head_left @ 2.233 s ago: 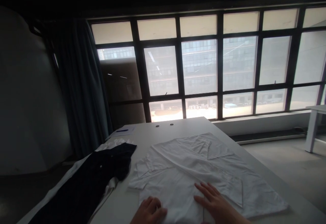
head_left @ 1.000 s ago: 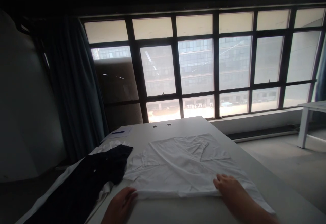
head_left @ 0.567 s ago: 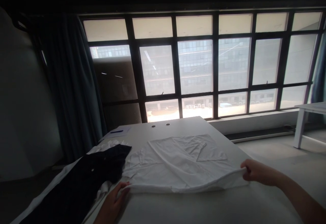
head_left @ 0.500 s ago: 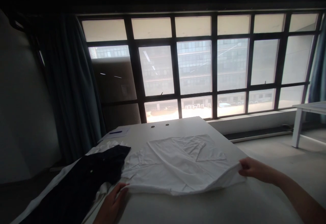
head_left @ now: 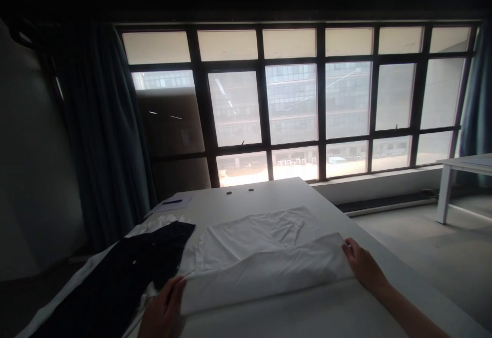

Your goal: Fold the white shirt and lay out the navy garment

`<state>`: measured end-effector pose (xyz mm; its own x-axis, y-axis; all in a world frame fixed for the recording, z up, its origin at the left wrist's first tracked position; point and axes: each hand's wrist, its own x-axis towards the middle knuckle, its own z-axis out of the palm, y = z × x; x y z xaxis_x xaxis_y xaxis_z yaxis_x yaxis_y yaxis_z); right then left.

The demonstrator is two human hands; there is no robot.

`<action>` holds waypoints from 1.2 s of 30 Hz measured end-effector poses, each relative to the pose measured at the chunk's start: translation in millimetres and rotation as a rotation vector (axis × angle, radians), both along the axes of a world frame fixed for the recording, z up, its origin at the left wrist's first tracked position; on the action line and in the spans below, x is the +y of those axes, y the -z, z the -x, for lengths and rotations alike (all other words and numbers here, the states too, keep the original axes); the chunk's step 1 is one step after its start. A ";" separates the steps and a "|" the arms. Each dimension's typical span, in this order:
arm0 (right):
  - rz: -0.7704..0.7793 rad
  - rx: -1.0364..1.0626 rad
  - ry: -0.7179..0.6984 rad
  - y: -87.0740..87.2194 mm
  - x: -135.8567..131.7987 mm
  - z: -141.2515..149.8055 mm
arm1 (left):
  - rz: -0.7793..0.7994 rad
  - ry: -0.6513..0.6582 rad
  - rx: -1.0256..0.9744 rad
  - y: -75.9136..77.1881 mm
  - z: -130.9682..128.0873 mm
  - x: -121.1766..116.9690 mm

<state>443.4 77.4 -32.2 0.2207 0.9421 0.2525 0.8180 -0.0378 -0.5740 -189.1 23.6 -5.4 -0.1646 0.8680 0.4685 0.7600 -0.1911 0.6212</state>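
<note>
Bare and curled, the left hand (head_left: 163, 304) pinches the left end of a white garment (head_left: 269, 276), its thumb and fingers drawn close together with cloth between them; the right hand (head_left: 360, 260) grips the other end in the same way, fingers bent in around the edge. Between the two, the garment's near part is raised as a long, smooth band, taut and slightly slanted, its upper rim a soft wave. Beyond that band the rest lies spread over the middle of a white table (head_left: 215, 207), thin and matt, puckered into fine creases and overlapping folds. I can't tell whether the band's lower edge touches the tabletop. Along the table's left side lies a dark garment (head_left: 126, 271), near black, its weave lost in shadow, with one small round pale spot. Crumpled white cloth (head_left: 157, 222) shows just beyond it. Toward the table's far left corner lies a flat paper (head_left: 184, 203) with a slim, dark blue stick-like thing (head_left: 172, 202) on it. Two round discs (head_left: 229, 193) sit near the table's far end. Behind the table rises a black-framed window (head_left: 321, 102), and left of it hangs a heavy, pleated blue curtain (head_left: 103, 138).
</note>
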 end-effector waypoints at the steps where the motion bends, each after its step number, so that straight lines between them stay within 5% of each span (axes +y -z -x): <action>1: 0.004 -0.045 0.006 2.3 -1.5 0.9 | 0.024 -0.011 0.009 0.9 -0.3 0.4; 9: 0.192 -0.355 0.077 1.3 -10.9 7.0 | 0.123 -0.053 0.086 2.6 -7.9 1.2; 36: 0.207 -0.399 0.112 3.5 -10.5 -0.3 | 0.203 -0.094 0.110 11.7 -1.8 5.9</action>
<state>443.6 66.9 -35.7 0.2473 0.9576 0.1475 0.9578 -0.2187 -0.1863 -187.3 29.5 -17.2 -0.2066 0.9296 0.3053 0.8338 0.0040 0.5520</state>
